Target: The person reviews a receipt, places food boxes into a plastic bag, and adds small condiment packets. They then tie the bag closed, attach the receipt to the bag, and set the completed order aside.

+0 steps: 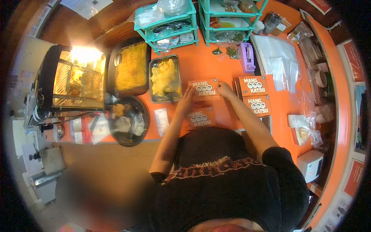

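An orange box marked MANG KATSU (203, 88) lies on the orange counter (216, 65), between my two hands. My left hand (186, 99) rests along the box's left side, its fingers fairly straight against the edge. At the box's right end is my right hand (225, 90), fingers curled in on the corner. A similar box (201, 117) sits just below, close to my shirt. To the right, two more such boxes, an upper one (252, 85) and a lower one (256, 105), stand side by side.
Left of the boxes are a tray of yellow food (165, 78), a larger tray (132, 66), a black round pan (128, 129) and a lit display case (78, 79). Teal racks (170, 29) stand behind. A purple tape dispenser (247, 58) and plastic bags (275, 54) lie right.
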The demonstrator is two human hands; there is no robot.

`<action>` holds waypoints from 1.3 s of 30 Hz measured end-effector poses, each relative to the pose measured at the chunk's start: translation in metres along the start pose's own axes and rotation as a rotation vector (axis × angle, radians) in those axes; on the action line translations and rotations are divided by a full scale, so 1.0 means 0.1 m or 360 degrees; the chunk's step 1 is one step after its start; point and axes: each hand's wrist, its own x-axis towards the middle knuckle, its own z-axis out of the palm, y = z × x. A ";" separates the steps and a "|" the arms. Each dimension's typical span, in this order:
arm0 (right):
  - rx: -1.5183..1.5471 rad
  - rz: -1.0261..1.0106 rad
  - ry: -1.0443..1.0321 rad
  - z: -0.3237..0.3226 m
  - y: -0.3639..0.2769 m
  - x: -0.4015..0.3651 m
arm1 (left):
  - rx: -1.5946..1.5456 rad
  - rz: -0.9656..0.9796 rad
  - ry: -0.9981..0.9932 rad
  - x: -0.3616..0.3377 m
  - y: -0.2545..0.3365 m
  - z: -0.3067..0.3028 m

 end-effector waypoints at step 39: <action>-0.0084 -0.0827 -0.0318 -0.18 -0.92 -1.41 | 0.0121 0.0332 0.0220 -1.15 0.43 -0.49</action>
